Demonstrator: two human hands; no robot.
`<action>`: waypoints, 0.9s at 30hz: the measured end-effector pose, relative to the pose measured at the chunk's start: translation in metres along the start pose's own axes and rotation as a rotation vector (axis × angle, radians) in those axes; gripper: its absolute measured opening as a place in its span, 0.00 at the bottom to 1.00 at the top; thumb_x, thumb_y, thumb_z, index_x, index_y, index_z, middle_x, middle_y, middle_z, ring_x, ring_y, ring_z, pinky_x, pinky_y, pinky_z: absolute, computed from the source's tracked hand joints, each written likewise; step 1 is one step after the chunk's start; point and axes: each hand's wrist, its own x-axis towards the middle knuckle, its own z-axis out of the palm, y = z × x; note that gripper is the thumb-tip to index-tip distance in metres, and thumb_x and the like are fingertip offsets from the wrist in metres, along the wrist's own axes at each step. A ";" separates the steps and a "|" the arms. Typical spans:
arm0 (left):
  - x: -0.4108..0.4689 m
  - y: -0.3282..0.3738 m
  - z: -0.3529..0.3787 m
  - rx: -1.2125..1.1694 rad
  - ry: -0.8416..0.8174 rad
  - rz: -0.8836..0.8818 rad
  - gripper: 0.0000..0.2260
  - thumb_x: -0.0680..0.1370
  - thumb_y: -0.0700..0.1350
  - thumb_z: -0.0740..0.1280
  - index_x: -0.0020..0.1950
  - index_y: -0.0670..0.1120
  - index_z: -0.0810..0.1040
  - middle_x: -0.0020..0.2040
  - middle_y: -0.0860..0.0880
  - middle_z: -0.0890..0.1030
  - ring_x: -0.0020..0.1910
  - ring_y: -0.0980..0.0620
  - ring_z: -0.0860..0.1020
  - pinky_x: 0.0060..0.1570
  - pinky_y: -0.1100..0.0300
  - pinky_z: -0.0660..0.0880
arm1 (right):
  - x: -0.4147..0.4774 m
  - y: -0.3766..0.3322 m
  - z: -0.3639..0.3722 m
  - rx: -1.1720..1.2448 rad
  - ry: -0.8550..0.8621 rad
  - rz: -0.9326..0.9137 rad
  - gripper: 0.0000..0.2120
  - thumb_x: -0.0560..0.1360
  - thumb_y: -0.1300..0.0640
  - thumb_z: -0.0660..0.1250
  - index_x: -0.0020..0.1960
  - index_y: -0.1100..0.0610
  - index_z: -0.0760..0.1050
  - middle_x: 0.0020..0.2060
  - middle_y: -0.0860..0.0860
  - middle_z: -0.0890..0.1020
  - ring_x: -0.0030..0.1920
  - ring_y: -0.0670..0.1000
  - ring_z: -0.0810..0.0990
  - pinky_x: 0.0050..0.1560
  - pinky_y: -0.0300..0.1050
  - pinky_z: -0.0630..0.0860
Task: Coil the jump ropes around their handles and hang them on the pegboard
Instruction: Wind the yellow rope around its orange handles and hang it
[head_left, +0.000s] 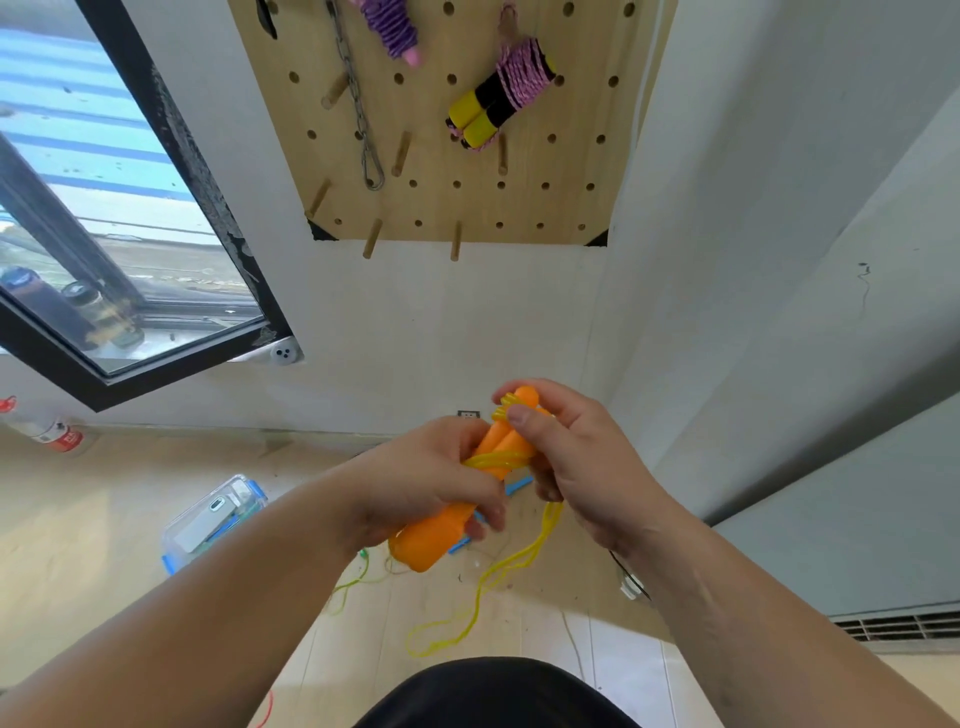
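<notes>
My left hand (421, 483) grips the lower part of two orange handles (431, 540) held side by side. My right hand (576, 462) pinches the yellow rope (488, 577) against the handles' top end, where a few turns are wound. A yellow loop crosses the handles' middle, and the loose rope hangs down toward the floor. On the wooden pegboard (431, 208) above hang a coiled pink rope with yellow-and-black handles (498, 96) and a coiled purple rope (395, 28), cut off by the frame's top edge.
A metal chain with a carabiner (363, 119) hangs on the pegboard among several bare wooden pegs (372, 239). A clear plastic box with blue clips (213, 519) and blue pieces (519, 486) lie on the floor. A window (104, 234) is at the left.
</notes>
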 end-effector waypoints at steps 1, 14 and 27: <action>0.002 -0.001 0.000 0.072 0.104 0.001 0.16 0.70 0.38 0.78 0.54 0.44 0.77 0.45 0.41 0.84 0.41 0.46 0.83 0.45 0.46 0.80 | 0.002 0.001 -0.001 0.008 0.059 0.002 0.07 0.72 0.47 0.68 0.49 0.45 0.82 0.29 0.50 0.74 0.25 0.48 0.66 0.26 0.40 0.64; 0.001 -0.006 0.025 -0.141 0.435 0.265 0.21 0.63 0.49 0.80 0.51 0.46 0.78 0.43 0.46 0.87 0.40 0.48 0.85 0.44 0.50 0.82 | -0.002 -0.001 -0.006 0.187 0.144 -0.054 0.10 0.74 0.48 0.68 0.54 0.44 0.82 0.39 0.48 0.78 0.34 0.52 0.71 0.30 0.44 0.71; -0.001 -0.010 0.040 -0.516 0.264 0.198 0.18 0.67 0.51 0.77 0.55 0.49 0.81 0.47 0.39 0.85 0.41 0.41 0.82 0.44 0.46 0.79 | -0.008 0.000 -0.008 0.241 0.083 -0.062 0.17 0.74 0.45 0.69 0.61 0.48 0.79 0.36 0.51 0.76 0.32 0.50 0.71 0.32 0.43 0.72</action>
